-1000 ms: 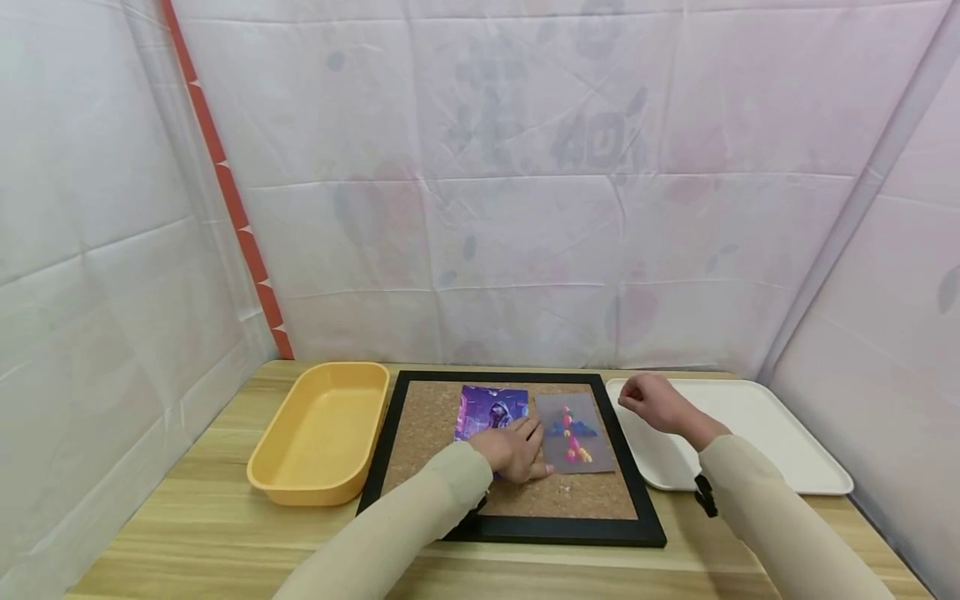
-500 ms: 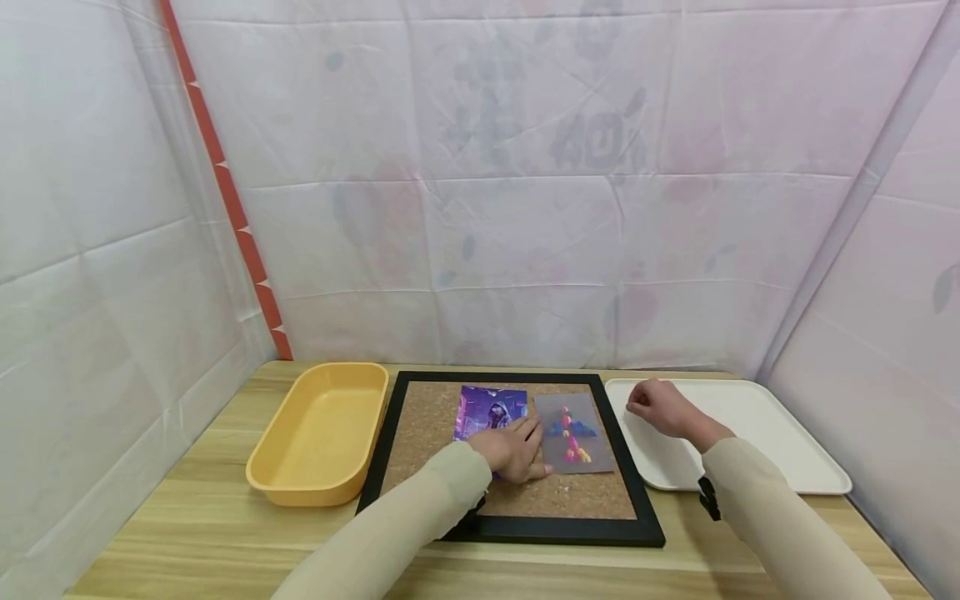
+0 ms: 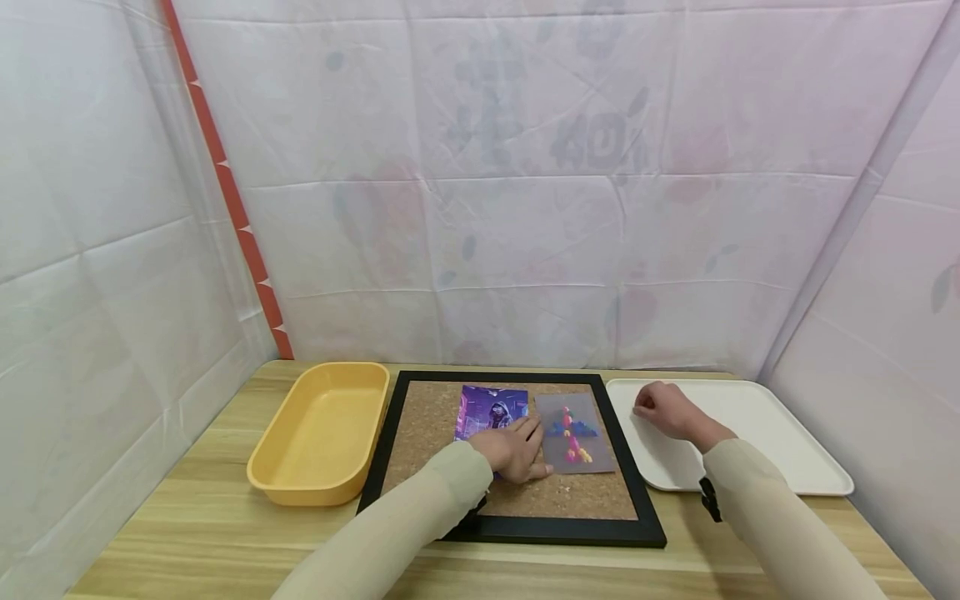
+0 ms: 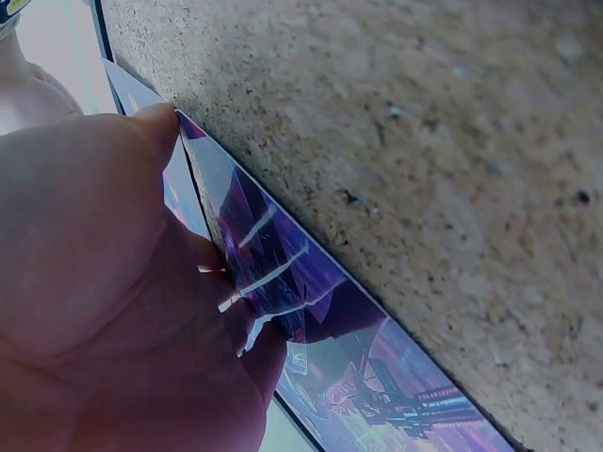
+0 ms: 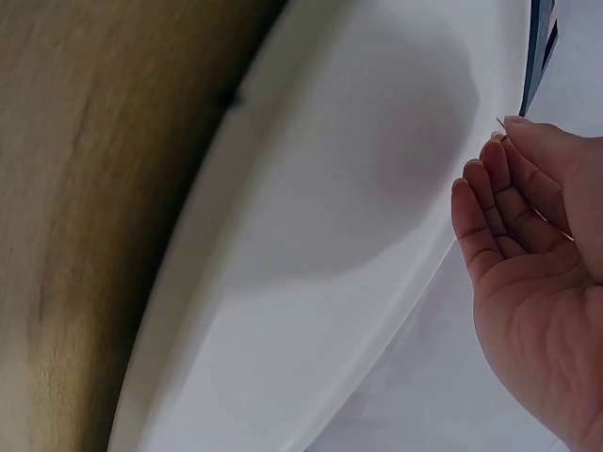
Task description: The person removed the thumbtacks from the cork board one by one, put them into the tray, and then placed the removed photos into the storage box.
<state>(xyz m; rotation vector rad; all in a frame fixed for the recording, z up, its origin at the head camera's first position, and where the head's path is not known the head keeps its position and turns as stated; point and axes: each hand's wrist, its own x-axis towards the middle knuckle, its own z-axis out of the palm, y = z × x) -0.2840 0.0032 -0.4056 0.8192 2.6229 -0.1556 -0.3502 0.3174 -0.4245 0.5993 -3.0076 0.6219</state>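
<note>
A framed corkboard [image 3: 562, 502] lies on the wooden table. On it are a purple picture card [image 3: 472, 408] with a hooded figure and, to its right, a grey picture card [image 3: 557, 460] with a bright balloon-like design. My left hand [image 3: 513, 455] rests with extended fingers on the purple card and covers its lower right part; the thumb touches the grey card's edge. My right hand [image 3: 669, 410] is raised over the left part of the white tray [image 3: 757, 425]. Thumb and index finger pinch a pin [image 5: 500, 122]; only its thin point shows, the rest is hidden by the fingers.
A yellow plastic tub [image 3: 318, 433] stands left of the corkboard. The white tray's left rim lies close to the board's black frame. Behind the table hangs a white cloth [image 3: 517, 250], with more cloth along both sides.
My right hand has shifted a little to the right, away from the corkboard and farther over the white tray. The left hand and both cards stay in place.
</note>
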